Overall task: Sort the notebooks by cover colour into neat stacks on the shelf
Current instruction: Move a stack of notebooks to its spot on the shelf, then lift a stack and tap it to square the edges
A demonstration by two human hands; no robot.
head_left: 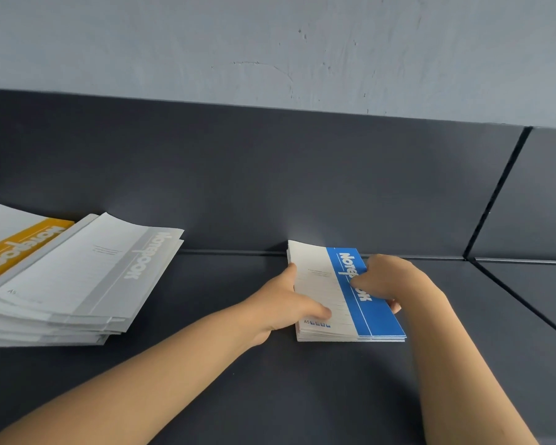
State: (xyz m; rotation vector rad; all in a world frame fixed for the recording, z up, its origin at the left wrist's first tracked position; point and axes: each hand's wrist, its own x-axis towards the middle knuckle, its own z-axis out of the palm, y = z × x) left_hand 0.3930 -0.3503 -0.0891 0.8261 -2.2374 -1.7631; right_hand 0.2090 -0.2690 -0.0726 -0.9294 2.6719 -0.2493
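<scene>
Right of centre, the left hand (283, 305) and right hand (390, 279) grip opposite edges of the blue notebook stack (377, 321) on the dark shelf (270, 387), grey notebooks (77, 271) lying far left.

Soft, even light, fairly bright; the blue notebook stack (379, 319) is crisp, its white lettering readable. Just behind its far corner a pale glow sits on the dark back panel (334, 175), and a fainter one lies well to its left. A faint shadow hugs its near edge. The right hand (385, 277) on it looks slightly smeared. Far to its left the grey notebook pile (77, 277) softens, and the panel seams to its right lean with wide-angle distortion
</scene>
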